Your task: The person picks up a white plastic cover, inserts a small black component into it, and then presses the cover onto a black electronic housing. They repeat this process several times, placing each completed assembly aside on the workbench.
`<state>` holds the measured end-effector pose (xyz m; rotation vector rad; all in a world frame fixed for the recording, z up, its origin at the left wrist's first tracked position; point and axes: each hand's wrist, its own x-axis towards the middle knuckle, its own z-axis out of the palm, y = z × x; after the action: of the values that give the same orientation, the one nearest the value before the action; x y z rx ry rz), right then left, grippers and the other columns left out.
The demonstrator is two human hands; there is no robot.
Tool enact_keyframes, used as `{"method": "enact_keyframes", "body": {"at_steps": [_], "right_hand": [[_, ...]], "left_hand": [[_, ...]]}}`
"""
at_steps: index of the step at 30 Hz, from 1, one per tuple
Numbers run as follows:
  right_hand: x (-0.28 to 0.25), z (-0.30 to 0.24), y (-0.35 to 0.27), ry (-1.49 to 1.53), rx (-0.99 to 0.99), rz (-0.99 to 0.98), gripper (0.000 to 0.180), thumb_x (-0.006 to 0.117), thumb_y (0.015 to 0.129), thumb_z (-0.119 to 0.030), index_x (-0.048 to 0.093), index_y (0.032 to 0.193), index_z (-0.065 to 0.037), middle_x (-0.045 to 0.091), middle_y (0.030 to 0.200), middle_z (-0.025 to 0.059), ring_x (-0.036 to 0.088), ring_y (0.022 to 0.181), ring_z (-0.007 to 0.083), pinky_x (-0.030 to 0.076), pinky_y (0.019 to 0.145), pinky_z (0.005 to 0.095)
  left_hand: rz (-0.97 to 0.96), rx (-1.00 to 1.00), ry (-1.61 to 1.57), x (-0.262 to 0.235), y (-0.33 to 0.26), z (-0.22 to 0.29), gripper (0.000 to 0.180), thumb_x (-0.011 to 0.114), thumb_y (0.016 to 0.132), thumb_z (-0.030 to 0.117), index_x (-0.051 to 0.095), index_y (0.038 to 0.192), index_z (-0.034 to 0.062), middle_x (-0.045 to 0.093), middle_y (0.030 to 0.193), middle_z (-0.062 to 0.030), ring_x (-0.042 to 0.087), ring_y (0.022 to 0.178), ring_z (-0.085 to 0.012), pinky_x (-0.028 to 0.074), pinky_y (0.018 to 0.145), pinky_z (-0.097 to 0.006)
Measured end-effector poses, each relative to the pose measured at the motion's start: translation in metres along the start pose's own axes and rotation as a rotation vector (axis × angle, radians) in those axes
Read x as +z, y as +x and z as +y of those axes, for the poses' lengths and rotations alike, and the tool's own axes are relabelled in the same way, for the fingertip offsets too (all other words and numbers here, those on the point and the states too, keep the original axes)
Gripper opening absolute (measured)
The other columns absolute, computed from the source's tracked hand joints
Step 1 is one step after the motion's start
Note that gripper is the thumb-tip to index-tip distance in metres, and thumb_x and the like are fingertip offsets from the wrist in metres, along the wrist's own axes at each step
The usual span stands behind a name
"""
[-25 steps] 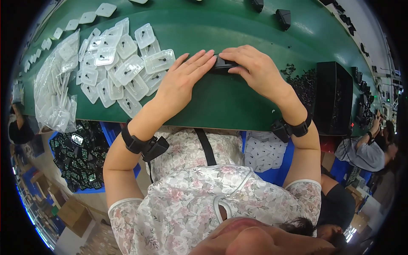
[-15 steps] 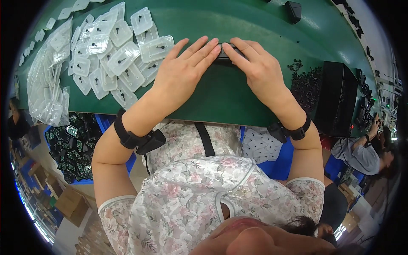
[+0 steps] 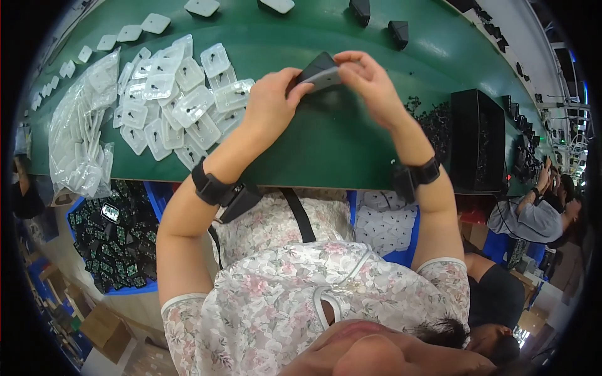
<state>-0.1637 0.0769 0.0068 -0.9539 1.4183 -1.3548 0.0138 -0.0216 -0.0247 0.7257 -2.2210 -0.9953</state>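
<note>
Above the green table (image 3: 326,147), a black wedge-shaped plastic housing (image 3: 318,66) with a flat grey face is tilted between my two hands. My left hand (image 3: 274,100) pinches its left end between thumb and fingers. At the other end, my right hand (image 3: 371,80) has its curled fingers and thumb on the right corner. Left of my left hand lies a heap of translucent white plates (image 3: 193,106), each with a small black part on it. Several small black pieces (image 3: 433,125) are scattered to the right of my right hand.
A black open bin (image 3: 480,141) stands at the right. Clear plastic bags (image 3: 81,125) lie at the far left. Two dark housings (image 3: 397,34) sit at the back. Below the table edge are a blue crate of circuit boards (image 3: 113,235) and a bin of white plates (image 3: 385,225).
The black housing, earlier low under the fingertips of both spread hands, is now raised and tilted. Both hands have closed around its ends. The whole view has shifted slightly.
</note>
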Motion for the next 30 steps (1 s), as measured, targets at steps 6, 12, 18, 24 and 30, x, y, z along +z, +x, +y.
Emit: {"method": "enact_keyframes", "body": {"at_steps": [6, 12, 18, 24, 30], "right_hand": [[0.034, -0.007, 0.005, 0.069, -0.217, 0.11, 0.038, 0.061, 0.088, -0.011, 0.049, 0.124, -0.003, 0.059, 0.11, 0.0085, 0.053, 0.101, 0.0136, 0.041, 0.09, 0.0283], [-0.008, -0.023, 0.09, -0.511, -0.313, 0.151, 0.037, 0.058, 0.086, -0.006, 0.059, 0.122, -0.012, 0.059, 0.093, 0.0009, 0.052, 0.082, 0.0088, 0.043, 0.075, 0.0213], [-0.043, -0.022, 0.129, -0.906, -0.237, 0.156, 0.023, 0.061, 0.086, -0.013, 0.055, 0.105, 0.0, 0.063, 0.095, 0.0124, 0.06, 0.088, 0.0185, 0.047, 0.077, 0.0297], [-0.055, -0.032, 0.139, -0.957, -0.142, 0.073, 0.02, 0.061, 0.085, -0.011, 0.056, 0.1, 0.001, 0.063, 0.083, 0.0089, 0.059, 0.077, 0.0148, 0.046, 0.07, 0.0269], [-0.063, -0.021, 0.139, -0.98, -0.199, 0.186, 0.022, 0.062, 0.084, -0.014, 0.061, 0.101, 0.001, 0.066, 0.089, 0.0102, 0.061, 0.081, 0.0165, 0.048, 0.074, 0.0287]], "left_hand": [[-0.109, -0.331, -0.615, -0.006, 0.005, 0.012, 0.035, 0.062, 0.087, 0.023, 0.059, 0.107, -0.006, 0.068, 0.086, -0.0084, 0.063, 0.077, -0.0121, 0.049, 0.066, -0.025], [0.061, -0.115, -0.345, -0.045, -0.015, 0.018, 0.043, 0.065, 0.085, 0.023, 0.054, 0.12, -0.0005, 0.066, 0.097, -0.01, 0.062, 0.075, -0.0151, 0.048, 0.063, -0.028], [0.366, -0.087, 0.115, -0.138, -0.048, -0.014, 0.027, 0.065, 0.083, 0.018, 0.061, 0.108, 0.0061, 0.065, 0.095, -0.0087, 0.06, 0.072, -0.0192, 0.047, 0.06, -0.03], [0.666, -0.292, 0.571, -0.253, -0.084, -0.09, 0.019, 0.062, 0.085, 0.017, 0.063, 0.096, 0.0017, 0.063, 0.091, -0.0138, 0.06, 0.079, -0.0284, 0.047, 0.071, -0.037], [0.613, -0.283, 1.056, -0.305, -0.094, -0.156, 0.025, 0.065, 0.081, 0.026, 0.062, 0.087, 0.0015, 0.061, 0.087, -0.0167, 0.057, 0.087, -0.0361, 0.045, 0.077, -0.043]]}}
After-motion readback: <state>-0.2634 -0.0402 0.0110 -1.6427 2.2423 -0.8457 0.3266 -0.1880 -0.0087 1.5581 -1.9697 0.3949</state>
